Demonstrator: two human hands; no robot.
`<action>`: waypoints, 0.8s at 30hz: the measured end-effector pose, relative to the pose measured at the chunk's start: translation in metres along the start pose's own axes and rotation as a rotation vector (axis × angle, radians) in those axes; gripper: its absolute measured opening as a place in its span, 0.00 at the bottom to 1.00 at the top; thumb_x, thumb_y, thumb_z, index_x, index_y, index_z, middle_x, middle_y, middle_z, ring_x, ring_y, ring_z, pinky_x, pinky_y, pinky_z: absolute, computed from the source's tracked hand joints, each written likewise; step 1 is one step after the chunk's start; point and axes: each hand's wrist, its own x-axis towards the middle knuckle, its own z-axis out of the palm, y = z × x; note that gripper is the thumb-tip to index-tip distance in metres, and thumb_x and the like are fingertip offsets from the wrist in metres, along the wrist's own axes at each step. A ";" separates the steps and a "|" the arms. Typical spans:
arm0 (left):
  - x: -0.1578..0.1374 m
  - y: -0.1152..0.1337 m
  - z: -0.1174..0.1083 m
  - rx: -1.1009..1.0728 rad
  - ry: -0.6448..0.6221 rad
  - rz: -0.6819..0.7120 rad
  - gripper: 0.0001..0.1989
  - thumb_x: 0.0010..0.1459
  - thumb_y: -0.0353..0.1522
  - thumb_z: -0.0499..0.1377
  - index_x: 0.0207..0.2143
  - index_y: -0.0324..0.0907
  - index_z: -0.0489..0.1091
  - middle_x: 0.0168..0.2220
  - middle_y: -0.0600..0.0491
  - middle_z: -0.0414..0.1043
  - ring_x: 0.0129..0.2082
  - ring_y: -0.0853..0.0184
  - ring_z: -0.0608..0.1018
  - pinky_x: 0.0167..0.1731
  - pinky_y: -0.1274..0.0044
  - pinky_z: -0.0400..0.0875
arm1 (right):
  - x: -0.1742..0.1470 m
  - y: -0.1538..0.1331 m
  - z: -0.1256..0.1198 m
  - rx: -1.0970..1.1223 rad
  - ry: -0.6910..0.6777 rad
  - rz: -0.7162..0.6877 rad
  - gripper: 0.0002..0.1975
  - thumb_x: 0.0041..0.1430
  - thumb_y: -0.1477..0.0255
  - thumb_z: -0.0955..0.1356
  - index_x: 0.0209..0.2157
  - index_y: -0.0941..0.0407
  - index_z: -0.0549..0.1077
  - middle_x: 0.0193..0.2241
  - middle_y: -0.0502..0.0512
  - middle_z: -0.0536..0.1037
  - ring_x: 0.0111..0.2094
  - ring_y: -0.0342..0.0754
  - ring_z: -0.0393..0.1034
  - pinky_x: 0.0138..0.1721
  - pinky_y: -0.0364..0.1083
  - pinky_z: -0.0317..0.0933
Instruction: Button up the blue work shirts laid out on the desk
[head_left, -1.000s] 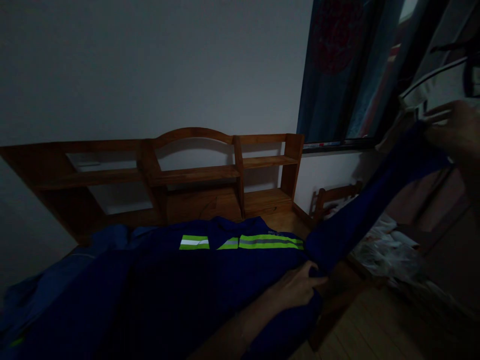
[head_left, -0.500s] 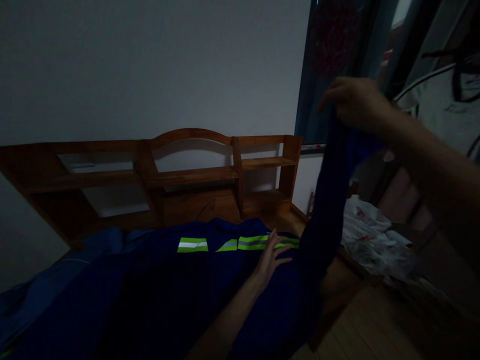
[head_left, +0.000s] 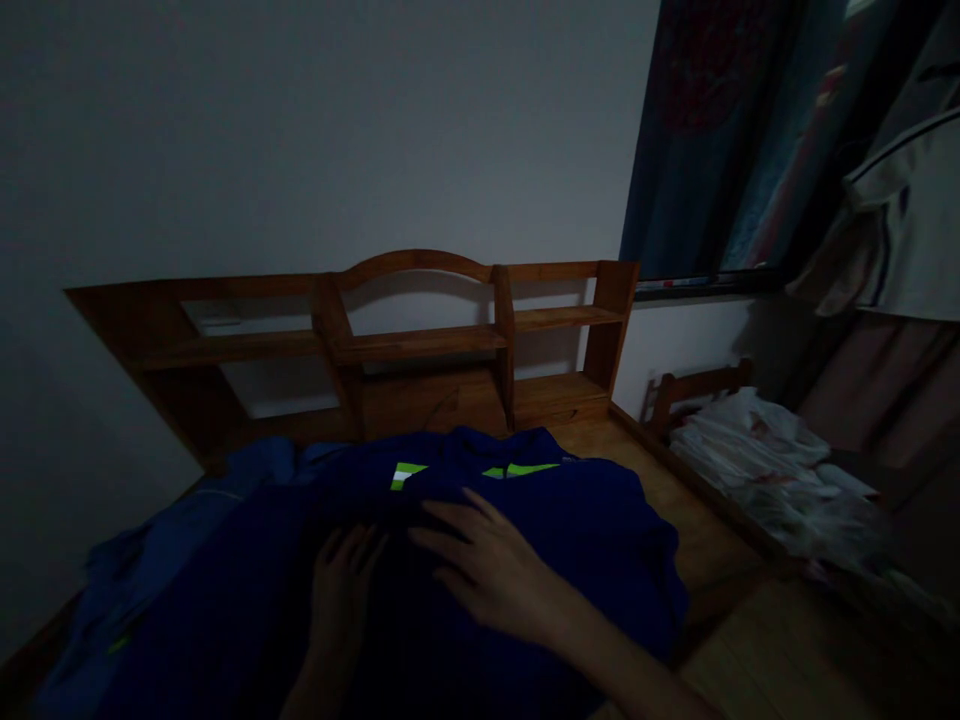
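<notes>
A dark blue jacket [head_left: 585, 540] with yellow-green and silver reflective strips [head_left: 532, 469] lies spread over the bed. Its sleeve is folded across the chest and covers part of the strips. My right hand [head_left: 484, 560] lies on the folded cloth, fingers spread and stretched out. To its left, my left hand [head_left: 345, 580] rests on the jacket in deep shadow, its fingers extended. The lower part of the jacket is too dark to make out.
A wooden headboard with shelves [head_left: 420, 345] stands against the wall behind the bed. Lighter blue clothing [head_left: 150, 540] lies at the left. White plastic bags [head_left: 757, 440] are piled at the right, below a hanging white shirt [head_left: 922, 220].
My right hand has brought the raised sleeve down and left across the jacket and let go. My left hand has moved left. The view has turned slightly right.
</notes>
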 end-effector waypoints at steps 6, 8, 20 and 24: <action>0.055 -0.023 -0.040 0.009 -0.033 0.063 0.22 0.46 0.39 0.64 0.43 0.41 0.69 0.47 0.47 0.72 0.48 0.57 0.74 0.48 0.65 0.69 | -0.145 0.069 -0.006 -0.393 0.315 0.677 0.33 0.57 0.68 0.63 0.63 0.50 0.50 0.63 0.61 0.50 0.61 0.65 0.47 0.56 0.67 0.50; 0.069 -0.024 -0.030 0.217 -0.139 0.121 0.24 0.42 0.42 0.66 0.42 0.40 0.71 0.45 0.47 0.73 0.48 0.55 0.74 0.50 0.66 0.67 | -0.181 0.088 -0.009 -0.538 0.413 0.851 0.36 0.55 0.63 0.65 0.63 0.56 0.50 0.61 0.68 0.51 0.59 0.71 0.49 0.52 0.69 0.53; 0.076 0.014 0.004 -0.042 -0.386 0.235 0.27 0.40 0.33 0.64 0.47 0.39 0.72 0.49 0.47 0.73 0.50 0.56 0.73 0.50 0.68 0.67 | -0.219 0.119 -0.021 -0.378 0.500 0.982 0.16 0.54 0.69 0.61 0.46 0.54 0.63 0.37 0.57 0.73 0.37 0.57 0.70 0.35 0.51 0.62; 0.072 0.080 -0.006 -0.139 -0.468 0.338 0.33 0.40 0.28 0.61 0.54 0.42 0.67 0.53 0.51 0.69 0.52 0.57 0.71 0.54 0.68 0.64 | -0.223 0.125 -0.014 -0.552 0.466 0.832 0.05 0.54 0.72 0.60 0.34 0.53 0.65 0.30 0.57 0.69 0.34 0.57 0.65 0.33 0.52 0.59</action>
